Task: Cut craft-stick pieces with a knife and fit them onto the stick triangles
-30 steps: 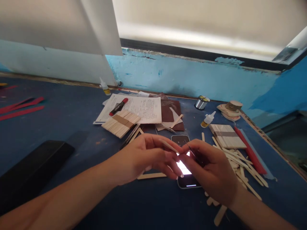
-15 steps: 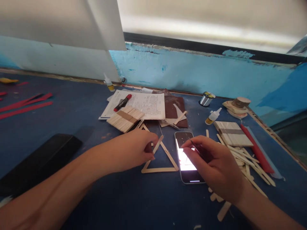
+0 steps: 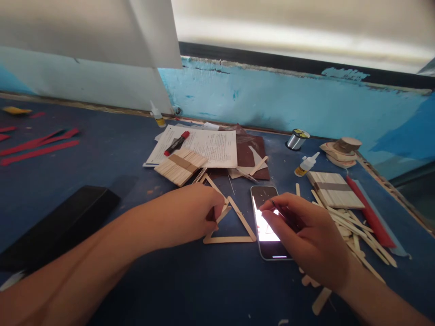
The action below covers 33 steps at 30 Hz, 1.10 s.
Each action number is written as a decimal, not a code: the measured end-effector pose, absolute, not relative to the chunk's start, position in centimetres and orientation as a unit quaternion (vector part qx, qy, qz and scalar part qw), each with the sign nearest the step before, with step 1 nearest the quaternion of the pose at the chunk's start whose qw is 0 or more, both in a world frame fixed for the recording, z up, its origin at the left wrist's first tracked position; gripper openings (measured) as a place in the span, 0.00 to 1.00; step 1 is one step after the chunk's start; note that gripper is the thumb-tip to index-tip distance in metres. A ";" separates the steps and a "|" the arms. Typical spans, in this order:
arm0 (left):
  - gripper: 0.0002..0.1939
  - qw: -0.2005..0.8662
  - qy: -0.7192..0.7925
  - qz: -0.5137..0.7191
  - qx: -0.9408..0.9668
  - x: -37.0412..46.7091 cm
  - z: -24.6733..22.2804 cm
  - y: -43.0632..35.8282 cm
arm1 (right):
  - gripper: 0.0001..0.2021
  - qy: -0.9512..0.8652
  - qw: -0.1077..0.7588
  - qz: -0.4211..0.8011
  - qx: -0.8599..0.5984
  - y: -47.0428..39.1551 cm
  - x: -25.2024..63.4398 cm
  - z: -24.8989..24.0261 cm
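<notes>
My left hand [image 3: 200, 213] is closed, with a wooden craft stick [image 3: 224, 214] pinched at its fingertips. The stick slants over the left side of a triangle of craft sticks [image 3: 231, 239] lying on the blue table. To the right, my right hand [image 3: 302, 231] hovers over a phone [image 3: 268, 251] with a bright screen. Its thumb and forefinger are drawn together, and a thin dark item shows within the curled fingers, too hidden to name.
Behind lie a bundle of sticks [image 3: 181, 165], printed sheets [image 3: 220, 151] and a marker [image 3: 176, 143]. A glue bottle [image 3: 306, 165], wire spool [image 3: 297, 139], second bundle [image 3: 335, 190] and loose sticks [image 3: 356, 235] are at right. A black case [image 3: 61, 222] sits left.
The stick at my left fingertips has tilted lower, and its free end has dropped. A gap now shows near the triangle's upper right side. The view has shifted slightly; my right hand keeps its pose.
</notes>
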<state>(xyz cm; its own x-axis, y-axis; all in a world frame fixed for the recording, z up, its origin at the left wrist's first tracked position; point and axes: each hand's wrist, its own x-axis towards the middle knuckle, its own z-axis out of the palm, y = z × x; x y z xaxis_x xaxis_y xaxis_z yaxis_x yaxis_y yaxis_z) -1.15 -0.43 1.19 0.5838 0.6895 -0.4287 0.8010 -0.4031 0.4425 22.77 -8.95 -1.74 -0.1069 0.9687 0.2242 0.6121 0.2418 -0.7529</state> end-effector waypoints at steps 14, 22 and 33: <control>0.03 0.282 0.419 -0.089 0.858 -0.9 0.2 -1.3 | 0.02 -0.706 0.353 0.238 -0.566 -8.9 22.6 -1.9; 0.04 0.253 0.433 -0.087 0.861 -1.3 0.6 -0.8 | 0.02 -0.708 0.347 0.243 -0.566 -8.9 22.6 -2.0; 0.07 0.286 0.443 -0.103 0.843 -1.1 1.4 -0.9 | 0.02 -0.709 0.349 0.235 -0.566 -8.9 22.5 -1.9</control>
<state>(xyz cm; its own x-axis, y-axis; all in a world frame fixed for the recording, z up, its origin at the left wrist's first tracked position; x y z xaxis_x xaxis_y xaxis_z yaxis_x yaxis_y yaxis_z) -1.08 -0.88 1.39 0.5852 0.6889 -0.4278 0.8071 -0.4436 0.3898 22.47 -8.86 -1.91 -0.1166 0.9662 0.2300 0.6386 0.2502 -0.7277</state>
